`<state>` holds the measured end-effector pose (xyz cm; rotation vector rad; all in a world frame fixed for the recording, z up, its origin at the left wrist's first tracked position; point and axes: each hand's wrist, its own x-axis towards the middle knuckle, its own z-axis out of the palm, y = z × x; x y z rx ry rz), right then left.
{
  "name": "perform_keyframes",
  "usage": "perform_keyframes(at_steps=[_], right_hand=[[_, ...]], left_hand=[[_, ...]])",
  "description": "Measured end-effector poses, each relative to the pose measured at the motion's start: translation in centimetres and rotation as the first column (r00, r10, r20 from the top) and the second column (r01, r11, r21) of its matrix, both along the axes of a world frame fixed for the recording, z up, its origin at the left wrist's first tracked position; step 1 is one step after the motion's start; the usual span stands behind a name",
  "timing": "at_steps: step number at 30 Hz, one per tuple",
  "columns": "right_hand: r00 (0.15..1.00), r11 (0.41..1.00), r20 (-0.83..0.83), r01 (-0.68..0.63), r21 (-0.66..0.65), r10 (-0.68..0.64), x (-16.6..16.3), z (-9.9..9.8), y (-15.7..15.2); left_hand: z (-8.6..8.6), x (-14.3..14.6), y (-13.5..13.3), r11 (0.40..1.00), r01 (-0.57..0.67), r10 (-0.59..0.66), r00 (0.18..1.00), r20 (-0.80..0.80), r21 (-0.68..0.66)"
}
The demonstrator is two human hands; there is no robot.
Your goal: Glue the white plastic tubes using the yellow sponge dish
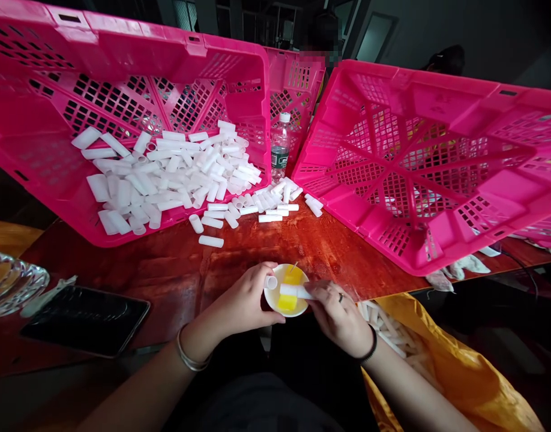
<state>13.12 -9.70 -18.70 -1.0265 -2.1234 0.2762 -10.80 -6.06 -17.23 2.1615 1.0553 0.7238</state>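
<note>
The left hand (248,303) holds a white tube (270,282) at the rim of the bowl (273,299); the right hand (341,309) pinches a second tube (293,291) over the yellow block (287,302). A light, level hold would suit.

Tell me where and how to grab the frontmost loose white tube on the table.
I'd take the frontmost tube around its middle, coming from above and the near side, squeezing its near and far walls. It lies flat and crosswise, so a long side faces the person; bare tabletop lies before it, other tubes behind.
</note>
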Motion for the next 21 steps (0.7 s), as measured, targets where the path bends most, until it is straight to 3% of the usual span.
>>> perform_keyframes(at_steps=[2,6,8,12,15,18,19,21], right_hand=[[0.999,0.999,-0.019,-0.045,-0.005,0.045,0.3,-0.3,-0.1],[0.985,0.961,-0.153,0.036,-0.274,-0.081,-0.2,-0.1,-0.4],[0.985,0.959,-0.136,0.066,-0.277,-0.108,-0.6,0.3,-0.5],[0.997,0.995,-0.081,-0.001,-0.104,-0.008,-0.9,1.0,-0.5],[0.98,0.967,-0.199,-0.044,-0.252,-0.008,-0.9,0.8,-0.5],[0.935,0.87,-0.321,-0.03,-0.492,-0.149,-0.9,0.6,-0.7],[0.933,0.868,-0.313,-0.002,-0.496,-0.177,-0.9,0.5,-0.8],[0.95,0.918,-0.256,0.065,-0.391,-0.177,-1.0,0.6,-1.0]], left_hand=[[0.0,0.1,0.0,1.0,-0.02,0.021,1.0,-0.012,0.021],[-0.3,0.3,0.0,0.999,-0.027,0.028,0.999,-0.027,0.027],[-0.4,0.4,0.0,0.999,-0.041,0.042,0.999,-0.02,0.036],[-0.7,0.4,0.0,0.997,-0.057,0.057,0.998,0.0,0.059],[-0.8,0.4,0.0,0.996,-0.061,0.061,0.998,0.005,0.059],[-0.9,0.4,-0.2,0.994,-0.081,0.081,0.997,0.009,0.068],[-0.9,0.4,-0.2,0.994,-0.088,0.088,0.996,0.012,0.071],[-0.9,0.5,-0.3,0.992,-0.098,0.097,0.995,0.017,0.08]])
